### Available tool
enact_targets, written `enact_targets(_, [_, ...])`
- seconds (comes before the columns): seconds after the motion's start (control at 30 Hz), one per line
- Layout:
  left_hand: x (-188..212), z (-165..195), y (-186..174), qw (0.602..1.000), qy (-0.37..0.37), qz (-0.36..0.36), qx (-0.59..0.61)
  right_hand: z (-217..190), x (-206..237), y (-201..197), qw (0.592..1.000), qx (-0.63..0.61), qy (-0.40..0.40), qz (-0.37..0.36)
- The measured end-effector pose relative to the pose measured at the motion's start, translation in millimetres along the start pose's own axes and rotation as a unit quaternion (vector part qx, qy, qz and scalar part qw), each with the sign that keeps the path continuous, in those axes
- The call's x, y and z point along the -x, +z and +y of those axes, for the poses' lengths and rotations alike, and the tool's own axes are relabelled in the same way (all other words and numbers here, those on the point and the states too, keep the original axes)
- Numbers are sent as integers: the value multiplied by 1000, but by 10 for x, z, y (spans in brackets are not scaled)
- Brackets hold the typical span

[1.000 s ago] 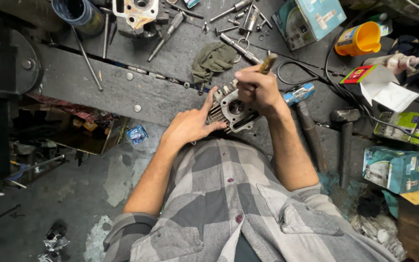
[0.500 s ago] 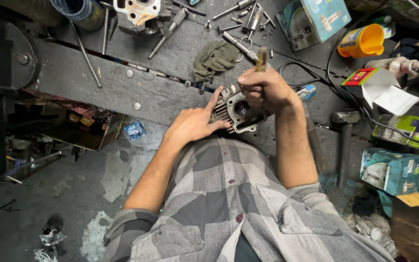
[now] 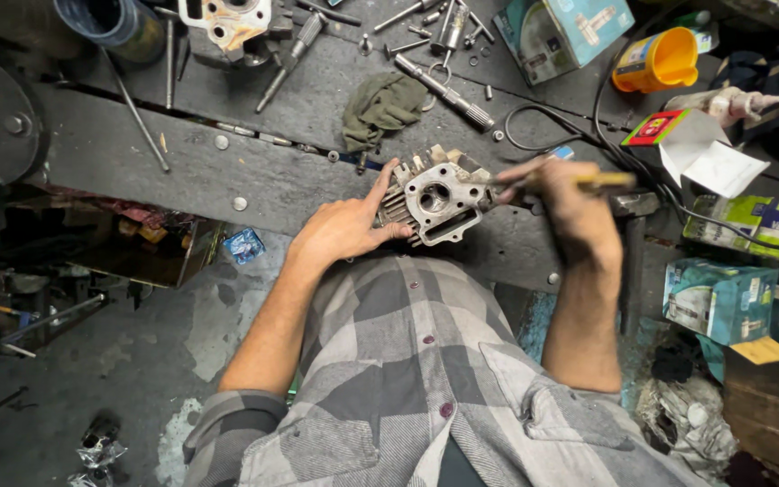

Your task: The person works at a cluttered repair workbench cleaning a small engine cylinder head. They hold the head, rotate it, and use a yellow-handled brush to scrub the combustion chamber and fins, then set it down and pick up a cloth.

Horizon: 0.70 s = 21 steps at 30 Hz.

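The left hand (image 3: 346, 230) grips a finned metal engine part (image 3: 433, 200) on the tabletop (image 3: 227, 171). The right hand (image 3: 563, 194), just beside it, is closed around a yellow-handled tool (image 3: 599, 181) whose tip touches the part.

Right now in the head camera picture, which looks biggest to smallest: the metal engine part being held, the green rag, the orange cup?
1. Metal engine part, clearly largest.
2. Green rag.
3. Orange cup.
Rag and cup look close in size, and the cup lies farther away, so that order is unsure.
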<state>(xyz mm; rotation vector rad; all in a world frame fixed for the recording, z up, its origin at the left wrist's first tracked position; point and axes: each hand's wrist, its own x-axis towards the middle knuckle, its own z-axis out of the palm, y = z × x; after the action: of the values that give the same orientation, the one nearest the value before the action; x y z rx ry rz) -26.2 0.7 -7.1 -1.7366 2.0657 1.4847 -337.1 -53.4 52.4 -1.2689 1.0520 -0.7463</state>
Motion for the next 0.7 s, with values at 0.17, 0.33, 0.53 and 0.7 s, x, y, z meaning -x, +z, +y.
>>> enact_targets(0.17, [2, 4, -36, 1000, -4, -12, -7, 163, 120, 291, 976, 217, -1, -25])
enact_targets(0.33, [17, -8, -41, 1000, 8, -7, 12, 95, 40, 343, 989, 145, -25, -29])
enact_targets(0.53, [-7, -14, -46, 1000, 2, -8, -5, -1, 99, 574, 948, 292, -120, -31])
enact_targets(0.7, [-10, -12, -40, 1000, 12, -3, -12, -80, 270, 735, 868, 475, -143, 37])
